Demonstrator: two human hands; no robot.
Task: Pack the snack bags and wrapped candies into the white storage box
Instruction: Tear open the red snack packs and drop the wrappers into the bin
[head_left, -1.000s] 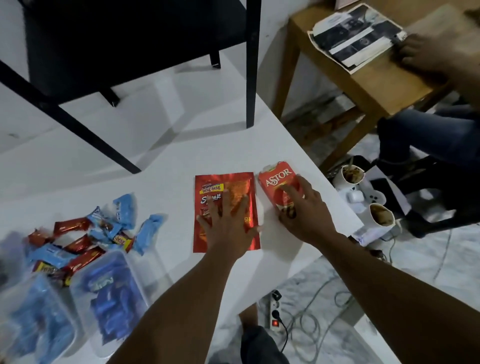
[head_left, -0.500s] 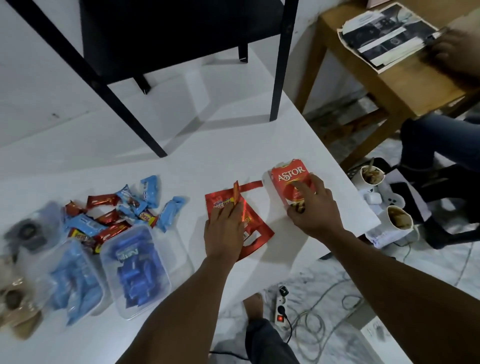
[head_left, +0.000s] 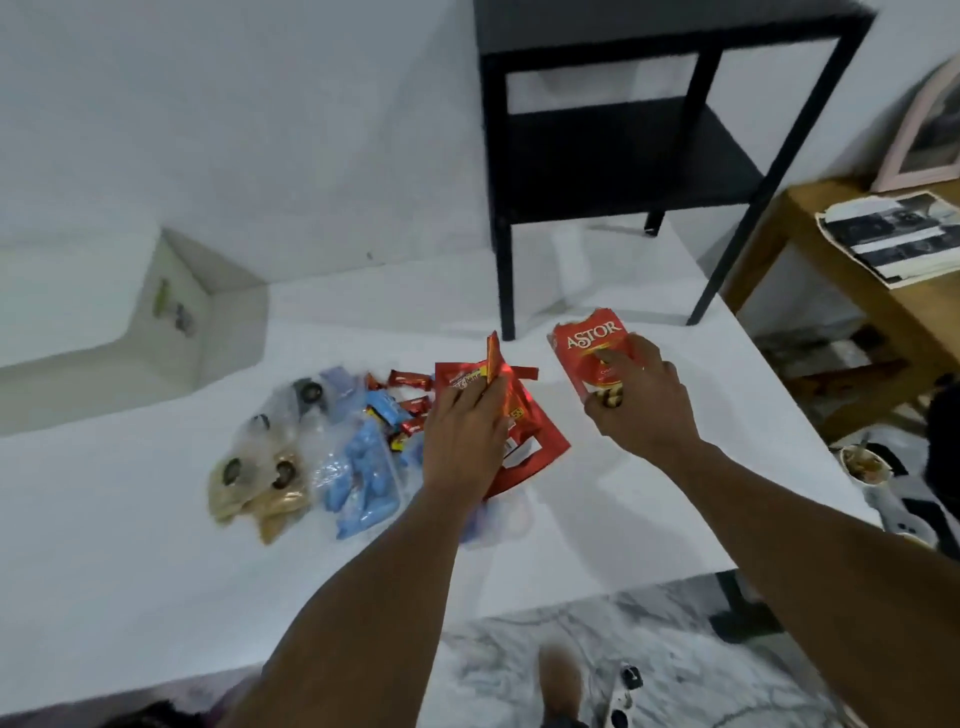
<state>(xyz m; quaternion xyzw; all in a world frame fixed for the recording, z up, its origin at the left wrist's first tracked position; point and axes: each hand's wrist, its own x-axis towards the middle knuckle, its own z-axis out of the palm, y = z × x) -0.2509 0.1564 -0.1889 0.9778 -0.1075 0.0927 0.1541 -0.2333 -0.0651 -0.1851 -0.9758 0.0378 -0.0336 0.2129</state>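
Red foil pouch (head_left: 535, 436), thinly pinched by left hand (head_left: 462, 441), may slip short of white storage box (head_left: 234, 332); right hand (head_left: 644, 410) grips Astor pack (head_left: 587, 338).

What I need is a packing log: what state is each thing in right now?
red Beng-Beng pouch: held tilted by the left hand.
Astor pack: gripped by the right hand, top edge ragged.
white storage box: open, on the table.
wrapped candies: loose on the table, outside the box.
clear bag of blue candies: lying on the table.
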